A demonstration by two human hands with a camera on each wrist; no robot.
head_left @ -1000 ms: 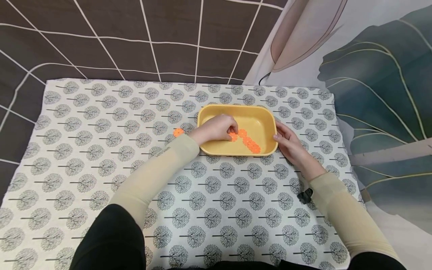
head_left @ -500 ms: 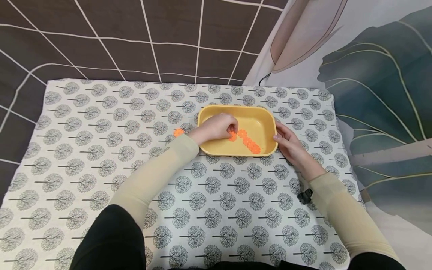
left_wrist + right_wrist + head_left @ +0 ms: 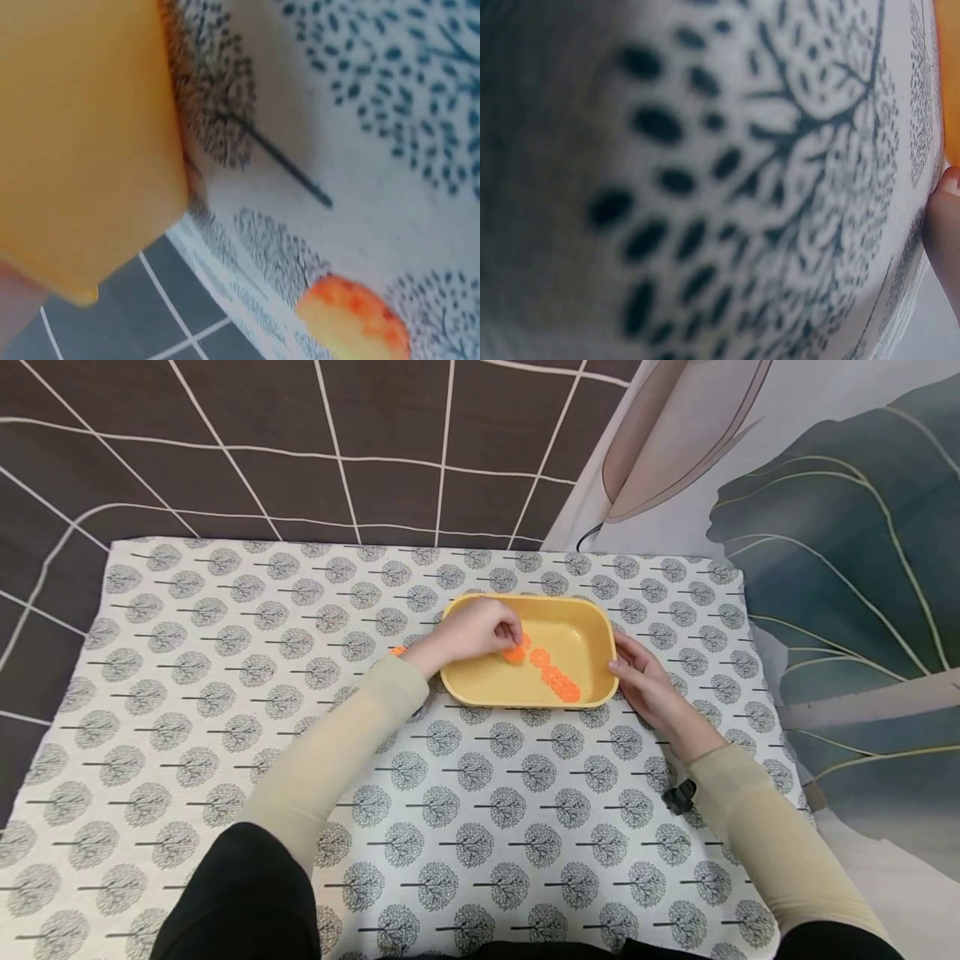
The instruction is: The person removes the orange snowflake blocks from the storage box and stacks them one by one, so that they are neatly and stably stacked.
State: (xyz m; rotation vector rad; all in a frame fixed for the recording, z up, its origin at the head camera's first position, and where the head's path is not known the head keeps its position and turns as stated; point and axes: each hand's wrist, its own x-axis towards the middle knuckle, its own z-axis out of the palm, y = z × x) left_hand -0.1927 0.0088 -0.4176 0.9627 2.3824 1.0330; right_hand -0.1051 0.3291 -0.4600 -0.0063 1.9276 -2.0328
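A yellow rectangular tray (image 3: 450,685) lies on the cloth. Over its left part, my left hand (image 3: 476,628) pinches an orange scalloped slice (image 3: 514,655) between thumb and fingertips. Several more slices (image 3: 557,681) lie in a slanting row on the tray's floor. Another orange slice (image 3: 356,319) rests on the cloth outside the tray, mostly covered by my left wrist in the head view. My right hand (image 3: 647,681) touches the tray's right end, its thumb (image 3: 946,217) against the wall and the other fingers loosely extended beside it.
A white cloth (image 3: 225,810) printed with grey trees covers the table. Behind it hangs a dark sheet (image 3: 390,435) with white grid lines; a leaf-patterned curtain (image 3: 840,568) borders the right side. A small black device (image 3: 678,796) sits at my right wrist.
My left hand has risen and shifted a little left, lifting a slice and uncovering another behind it. My right hand has stayed at the tray's end.
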